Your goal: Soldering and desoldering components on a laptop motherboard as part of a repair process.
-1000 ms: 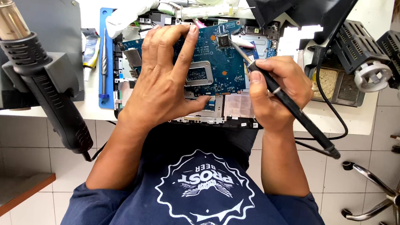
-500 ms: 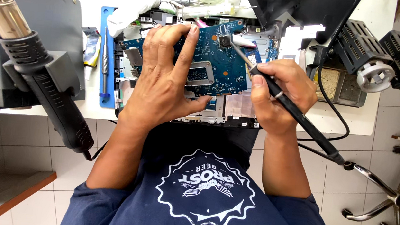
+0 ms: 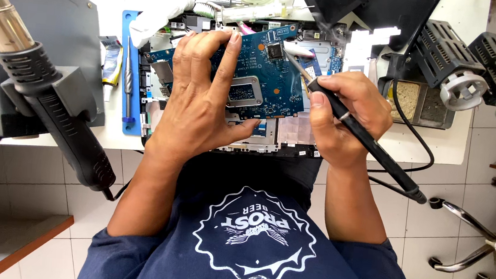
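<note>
While left hand (image 3: 200, 95) presses flat on blue circuit board (image 3: 266, 77), right hand (image 3: 338, 115) grips soldering iron (image 3: 358, 132).

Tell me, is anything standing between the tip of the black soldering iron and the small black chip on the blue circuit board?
Nothing visible does. The right hand holds the black soldering iron, and its metal tip reaches the small black chip across bare board. The left hand rests on the blue circuit board, left of that path.

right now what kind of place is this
Most likely an electronics repair bench: a blue circuit board under the left hand, a soldering iron in the right hand, and a hot air gun parked nearby.
</note>
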